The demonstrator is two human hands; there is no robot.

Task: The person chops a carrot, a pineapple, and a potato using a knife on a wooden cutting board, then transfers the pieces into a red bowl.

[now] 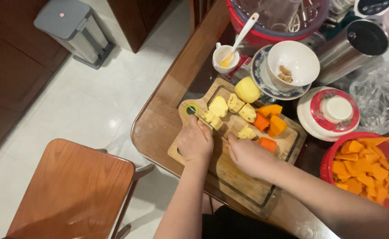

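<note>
My left hand (195,142) curled down over a pale yellow chunk (211,118) just past my fingertips, pinning it to the wooden cutting board (243,183). My right hand (246,156) was closed around the knife (213,125) (handle hidden in my grip). The piece looked firm, damp, likely slippery, best held by its flat sides. Orange cubes (272,125) sat beyond my right knuckles.

Under your left grip (195,142) and right grip (247,155) lies a pale wooden cutting board (243,186). Just beyond your grips sit pale yellow chunks (218,106) and orange pieces (276,125). Right of your right grip, a red basket (329,166) holds orange peel. Farther off: a white bowl (294,62) on a blue-patterned plate (258,73), and a red-and-white floral bowl (328,114).
</note>
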